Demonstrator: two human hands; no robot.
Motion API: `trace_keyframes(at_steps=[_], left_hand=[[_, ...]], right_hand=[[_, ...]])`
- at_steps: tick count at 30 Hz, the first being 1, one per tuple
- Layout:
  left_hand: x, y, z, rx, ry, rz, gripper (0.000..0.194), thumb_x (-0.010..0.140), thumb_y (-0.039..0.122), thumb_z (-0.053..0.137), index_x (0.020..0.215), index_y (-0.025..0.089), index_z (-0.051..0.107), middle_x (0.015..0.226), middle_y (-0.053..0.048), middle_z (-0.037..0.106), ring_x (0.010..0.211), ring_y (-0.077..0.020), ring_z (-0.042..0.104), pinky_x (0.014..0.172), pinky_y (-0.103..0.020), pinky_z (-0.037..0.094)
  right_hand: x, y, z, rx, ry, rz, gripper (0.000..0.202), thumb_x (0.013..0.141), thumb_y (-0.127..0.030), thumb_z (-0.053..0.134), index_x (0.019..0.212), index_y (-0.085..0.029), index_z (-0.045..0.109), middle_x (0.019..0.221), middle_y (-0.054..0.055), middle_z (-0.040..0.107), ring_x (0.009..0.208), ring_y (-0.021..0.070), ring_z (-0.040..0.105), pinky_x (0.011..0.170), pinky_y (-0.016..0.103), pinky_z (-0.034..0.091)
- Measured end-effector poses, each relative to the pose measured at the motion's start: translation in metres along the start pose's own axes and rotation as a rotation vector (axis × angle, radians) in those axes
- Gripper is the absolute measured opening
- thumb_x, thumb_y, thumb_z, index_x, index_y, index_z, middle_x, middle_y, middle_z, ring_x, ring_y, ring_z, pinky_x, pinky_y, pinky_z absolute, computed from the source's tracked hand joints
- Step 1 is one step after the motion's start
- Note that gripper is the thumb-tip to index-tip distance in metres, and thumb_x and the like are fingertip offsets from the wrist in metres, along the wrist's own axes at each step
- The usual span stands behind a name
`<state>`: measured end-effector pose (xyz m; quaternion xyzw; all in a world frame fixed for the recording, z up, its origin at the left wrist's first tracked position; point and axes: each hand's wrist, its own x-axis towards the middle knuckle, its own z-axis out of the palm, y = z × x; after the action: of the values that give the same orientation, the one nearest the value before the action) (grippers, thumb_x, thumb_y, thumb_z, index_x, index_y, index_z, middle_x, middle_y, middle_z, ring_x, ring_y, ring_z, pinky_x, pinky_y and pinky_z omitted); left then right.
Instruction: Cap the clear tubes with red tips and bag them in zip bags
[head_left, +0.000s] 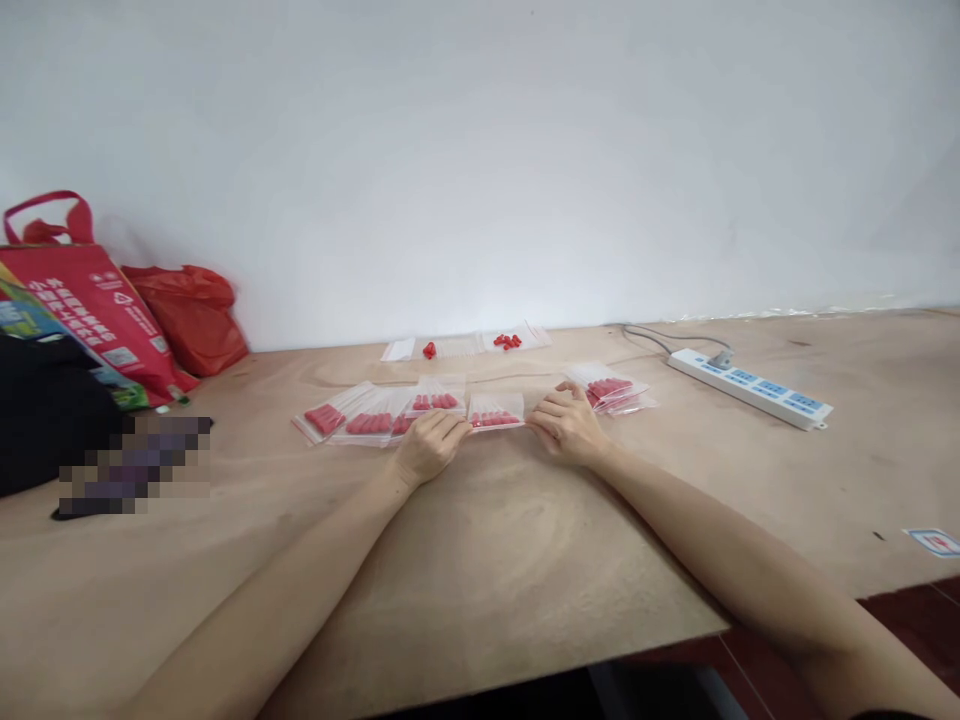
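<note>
A small clear zip bag (496, 411) with several red pieces in a row lies between my hands. My left hand (433, 443) pinches its near left corner. At the near right corner, my right hand (568, 424) has its fingers closed on the bag's edge. Several more filled zip bags (367, 418) fan out to the left, partly behind my left hand. Beyond my right hand sits a pile of filled bags (611, 388). What exactly the red pieces are is too small to tell.
Flat bags (457, 346) with loose red pieces (508, 342) lie near the wall. A white power strip (750, 387) with a grey cable is at right. A red shopping bag (97, 300), a red plastic bag (191, 315) and a pixelated dark object (135, 470) are at left on the wooden table (525, 560).
</note>
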<state>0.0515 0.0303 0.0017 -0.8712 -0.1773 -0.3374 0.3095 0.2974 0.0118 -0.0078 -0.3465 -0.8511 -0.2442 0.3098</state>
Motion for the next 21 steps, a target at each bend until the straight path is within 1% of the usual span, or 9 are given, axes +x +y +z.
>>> trace_keyframes(at_steps=[2, 6, 9, 11, 13, 15, 17, 19, 21], left_hand=[[-0.001, 0.003, 0.002, -0.009, -0.022, -0.023, 0.019, 0.084, 0.015, 0.046, 0.069, 0.015, 0.058, 0.066, -0.003, 0.062, 0.063, -0.0145, 0.058, 0.06, -0.027, 0.047], [0.0, 0.011, 0.004, -0.07, -0.071, -0.022, 0.024, 0.086, 0.017, 0.041, 0.07, 0.016, 0.059, 0.067, -0.003, 0.063, 0.063, -0.014, 0.057, 0.061, -0.027, 0.046], [0.002, 0.013, 0.005, -0.132, -0.119, -0.035, 0.02, 0.085, 0.023, 0.045, 0.075, 0.017, 0.061, 0.074, -0.003, 0.065, 0.07, -0.0153, 0.059, 0.068, -0.029, 0.047], [0.002, 0.011, 0.006, -0.123, -0.157, -0.139, 0.02, 0.081, 0.033, 0.05, 0.087, 0.017, 0.062, 0.087, -0.006, 0.066, 0.085, -0.0202, 0.058, 0.08, -0.036, 0.044], [-0.002, 0.006, 0.007, -0.044, -0.204, -0.308, 0.034, 0.077, 0.041, 0.053, 0.1, 0.017, 0.059, 0.105, -0.012, 0.061, 0.102, -0.0273, 0.051, 0.09, -0.046, 0.036], [-0.007, 0.0, 0.009, 0.037, -0.282, -0.457, 0.042, 0.077, 0.044, 0.052, 0.109, 0.017, 0.056, 0.117, -0.015, 0.053, 0.113, -0.0319, 0.042, 0.094, -0.053, 0.028], [-0.014, -0.006, 0.012, 0.052, -0.398, -0.555, 0.043, 0.079, 0.045, 0.047, 0.114, 0.02, 0.053, 0.122, -0.014, 0.049, 0.117, -0.0326, 0.038, 0.093, -0.056, 0.027], [-0.019, -0.009, 0.016, 0.015, -0.506, -0.607, 0.042, 0.081, 0.046, 0.043, 0.116, 0.024, 0.051, 0.125, -0.011, 0.048, 0.119, -0.0317, 0.037, 0.092, -0.055, 0.029], [-0.022, -0.012, 0.018, -0.021, -0.571, -0.637, 0.043, 0.082, 0.048, 0.042, 0.119, 0.026, 0.049, 0.128, -0.01, 0.045, 0.12, -0.0315, 0.035, 0.092, -0.053, 0.03]], right_hand=[[0.0, -0.003, 0.0, -0.011, -0.033, -0.004, 0.019, 0.082, -0.02, 0.043, 0.074, -0.018, 0.06, 0.069, 0.001, 0.06, 0.072, 0.013, 0.048, 0.082, 0.035, 0.022], [0.003, -0.019, 0.008, -0.013, -0.082, -0.022, 0.019, 0.083, -0.029, 0.046, 0.092, -0.022, 0.061, 0.086, 0.004, 0.063, 0.079, 0.0152, 0.049, 0.078, 0.035, 0.024], [0.007, -0.027, 0.019, -0.061, -0.132, 0.045, 0.02, 0.084, -0.023, 0.044, 0.092, -0.024, 0.063, 0.085, 0.004, 0.064, 0.074, 0.0146, 0.051, 0.073, 0.033, 0.027], [0.01, -0.026, 0.027, -0.082, -0.158, 0.125, 0.021, 0.084, -0.021, 0.044, 0.091, -0.023, 0.064, 0.085, 0.005, 0.065, 0.072, 0.0148, 0.052, 0.071, 0.033, 0.028], [0.014, -0.023, 0.034, -0.048, -0.179, 0.186, 0.022, 0.084, -0.02, 0.044, 0.093, -0.023, 0.064, 0.088, 0.005, 0.065, 0.074, 0.0156, 0.053, 0.071, 0.033, 0.03], [0.018, -0.021, 0.038, 0.034, -0.199, 0.207, 0.022, 0.085, -0.023, 0.044, 0.095, -0.023, 0.063, 0.093, 0.004, 0.064, 0.08, 0.0161, 0.053, 0.072, 0.032, 0.032], [0.022, -0.019, 0.039, 0.104, -0.21, 0.203, 0.025, 0.085, -0.031, 0.044, 0.1, -0.023, 0.062, 0.098, 0.003, 0.063, 0.086, 0.0164, 0.052, 0.075, 0.031, 0.034], [0.023, -0.016, 0.036, 0.13, -0.209, 0.202, 0.032, 0.085, -0.041, 0.043, 0.106, -0.024, 0.058, 0.104, 0.004, 0.06, 0.09, 0.0168, 0.051, 0.077, 0.031, 0.035], [0.019, -0.005, 0.028, 0.115, -0.203, 0.266, 0.037, 0.085, -0.046, 0.039, 0.109, -0.025, 0.056, 0.109, 0.006, 0.057, 0.094, 0.0182, 0.05, 0.08, 0.034, 0.034]])
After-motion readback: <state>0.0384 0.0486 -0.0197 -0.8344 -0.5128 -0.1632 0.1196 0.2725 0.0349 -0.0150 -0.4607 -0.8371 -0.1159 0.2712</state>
